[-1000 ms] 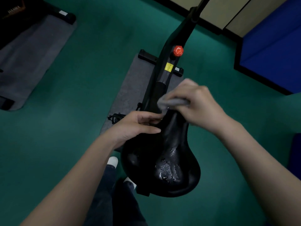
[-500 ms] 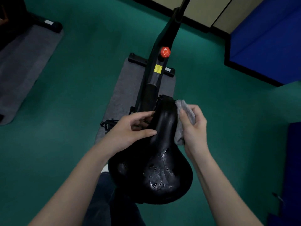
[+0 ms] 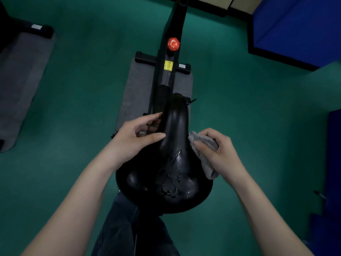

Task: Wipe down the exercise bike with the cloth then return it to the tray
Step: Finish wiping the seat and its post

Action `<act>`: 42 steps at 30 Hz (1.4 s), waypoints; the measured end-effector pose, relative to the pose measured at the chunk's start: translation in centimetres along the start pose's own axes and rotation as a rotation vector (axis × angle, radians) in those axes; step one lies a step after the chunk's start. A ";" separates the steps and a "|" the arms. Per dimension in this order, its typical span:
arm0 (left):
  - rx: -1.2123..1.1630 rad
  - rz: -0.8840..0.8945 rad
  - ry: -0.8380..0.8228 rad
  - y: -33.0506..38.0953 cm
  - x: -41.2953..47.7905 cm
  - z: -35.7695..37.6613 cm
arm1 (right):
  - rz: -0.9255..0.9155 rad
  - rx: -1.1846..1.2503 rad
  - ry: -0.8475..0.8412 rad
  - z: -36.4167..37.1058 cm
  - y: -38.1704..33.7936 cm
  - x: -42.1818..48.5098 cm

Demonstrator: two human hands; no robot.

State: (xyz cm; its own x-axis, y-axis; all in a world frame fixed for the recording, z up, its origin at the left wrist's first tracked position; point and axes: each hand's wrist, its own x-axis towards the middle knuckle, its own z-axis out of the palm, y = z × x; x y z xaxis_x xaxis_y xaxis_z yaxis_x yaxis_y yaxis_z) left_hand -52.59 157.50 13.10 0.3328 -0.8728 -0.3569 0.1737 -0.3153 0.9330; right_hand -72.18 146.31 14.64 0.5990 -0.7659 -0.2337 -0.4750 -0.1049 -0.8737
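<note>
The exercise bike's black saddle [image 3: 171,163] fills the middle of the head view, its wide rear part glistening with wet patches. My left hand [image 3: 135,139] grips the narrow nose of the saddle from the left, thumb on top and fingers curled under its edge. A grey cloth [image 3: 203,150] is bunched in my right hand [image 3: 219,152], which presses it against the saddle's right side. Ahead of the saddle the black bike frame [image 3: 167,76] runs away from me, with a red knob [image 3: 173,44] and a yellow label [image 3: 168,65]. No tray is in view.
The bike stands on a grey mat [image 3: 136,93] on green floor [image 3: 83,89]. Another grey mat [image 3: 20,84] with black equipment lies at the far left. Blue padded blocks [image 3: 299,28] stand at the upper right and right edge. My dark trouser legs [image 3: 129,228] are below the saddle.
My right hand has carried the cloth from the saddle's nose back along its right side toward the wide rear. My left hand has kept its hold on the nose.
</note>
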 end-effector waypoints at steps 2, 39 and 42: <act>-0.003 0.007 0.007 0.1 -0.1 0.1 | 0.007 -0.025 0.028 0.4 0.0 1.0; 0.286 0.038 0.074 -3.2 -8.8 -0.5 | -0.235 -0.226 0.321 2.3 -3.3 -2.6; 0.288 0.039 0.070 -3.6 -9.3 -0.8 | -0.280 -0.286 0.264 4.0 -3.4 -4.2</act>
State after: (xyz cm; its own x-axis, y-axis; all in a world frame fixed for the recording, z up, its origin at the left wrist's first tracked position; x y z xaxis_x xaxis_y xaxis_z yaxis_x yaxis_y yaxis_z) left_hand -55.55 167.00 13.04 0.3990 -0.8619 -0.3131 -0.1073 -0.3830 0.9175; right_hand -70.50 152.45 16.86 0.5627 -0.8143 0.1421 -0.4996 -0.4720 -0.7264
